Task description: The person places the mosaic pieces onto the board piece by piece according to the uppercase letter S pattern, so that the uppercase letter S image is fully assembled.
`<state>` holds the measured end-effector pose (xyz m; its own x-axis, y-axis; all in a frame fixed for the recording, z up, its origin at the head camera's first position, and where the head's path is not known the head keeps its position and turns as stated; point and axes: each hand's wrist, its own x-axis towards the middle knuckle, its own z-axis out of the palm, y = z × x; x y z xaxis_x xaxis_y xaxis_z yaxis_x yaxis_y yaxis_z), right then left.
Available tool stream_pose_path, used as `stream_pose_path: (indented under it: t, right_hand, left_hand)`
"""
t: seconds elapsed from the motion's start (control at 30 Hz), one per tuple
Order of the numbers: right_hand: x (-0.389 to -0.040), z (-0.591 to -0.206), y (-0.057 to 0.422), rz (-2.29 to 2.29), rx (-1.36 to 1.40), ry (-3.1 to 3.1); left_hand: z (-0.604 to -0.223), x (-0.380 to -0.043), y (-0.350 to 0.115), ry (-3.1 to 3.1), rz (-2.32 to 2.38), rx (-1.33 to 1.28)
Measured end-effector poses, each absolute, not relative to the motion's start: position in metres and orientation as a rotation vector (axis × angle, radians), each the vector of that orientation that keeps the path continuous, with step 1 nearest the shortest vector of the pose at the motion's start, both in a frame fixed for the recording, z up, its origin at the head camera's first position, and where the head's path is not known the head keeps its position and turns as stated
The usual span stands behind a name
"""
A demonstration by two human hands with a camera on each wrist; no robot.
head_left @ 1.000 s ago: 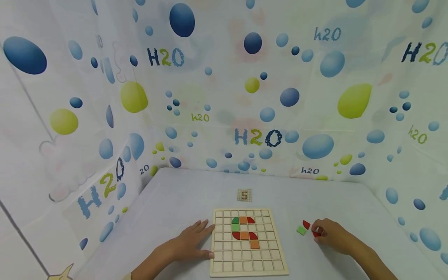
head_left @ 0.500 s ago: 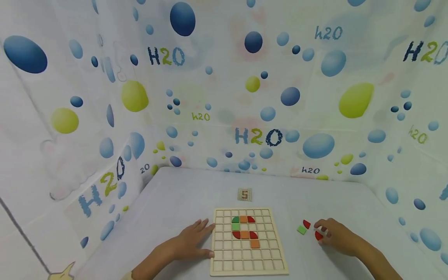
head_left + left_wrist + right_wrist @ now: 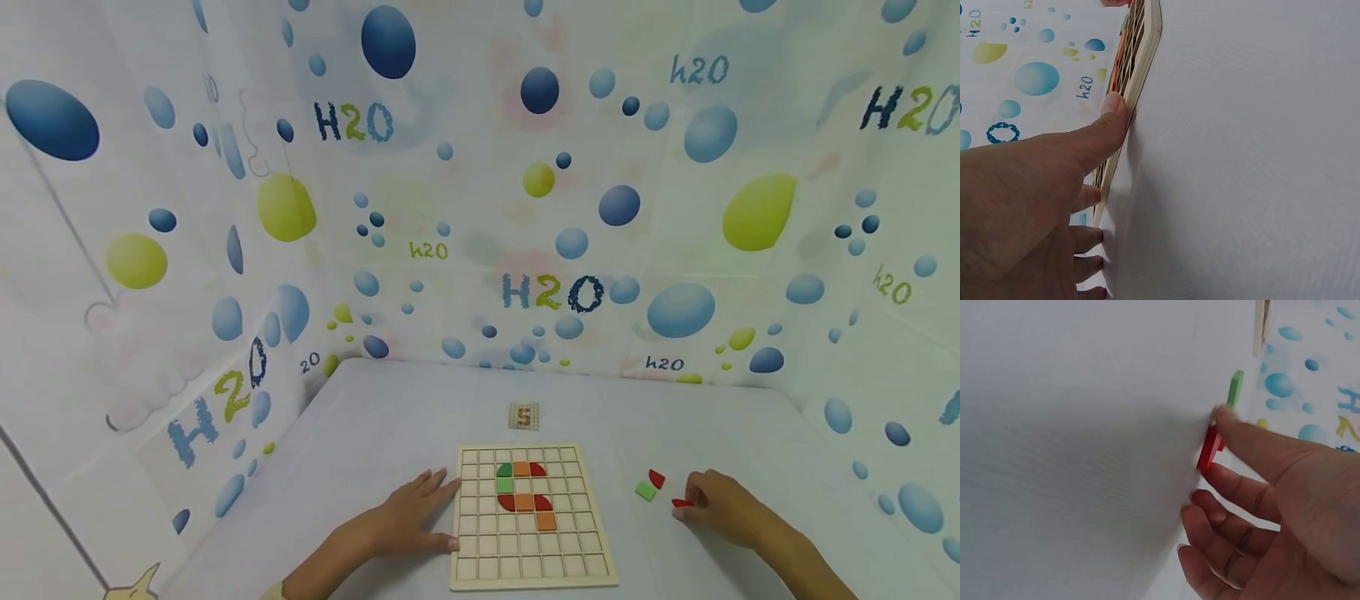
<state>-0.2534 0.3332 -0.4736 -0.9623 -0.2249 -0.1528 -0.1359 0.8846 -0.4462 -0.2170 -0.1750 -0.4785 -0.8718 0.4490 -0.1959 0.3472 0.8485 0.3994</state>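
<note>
My left hand [image 3: 408, 517] lies along the left edge of a square wooden grid board [image 3: 517, 571], its fingers spread and its thumb touching the rim. In the left wrist view the thumb [image 3: 1110, 119] presses on the board's side. Green, orange and red tiles sit in the grid in a curved shape. To the right of the board my right hand [image 3: 723, 508] pinches a red quarter-round tile [image 3: 1209, 449] between thumb and index finger, close to the table. Just left of that hand lie a light green square tile [image 3: 646, 491] and another red quarter-round tile [image 3: 657, 479].
A small pattern card [image 3: 523, 416] showing an S-like figure lies behind the board. The table [image 3: 405, 400] has a white cover. Behind and beside it hangs a white curtain [image 3: 480, 200] printed with bubbles and H2O lettering.
The right hand's thumb and index finger spread around the red tile half a second ago and now close on it, tilting it edge-on. The left hand and board stay put.
</note>
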Motion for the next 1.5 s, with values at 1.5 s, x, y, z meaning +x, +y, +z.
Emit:
stream_pose_path:
  t: [1.5]
  right_hand:
    - [-0.239,-0.469,0.325,-0.826,-0.347,2.672]
  left_hand:
    - [-0.476,-0.215,-0.173,2.75,0.502,0.606]
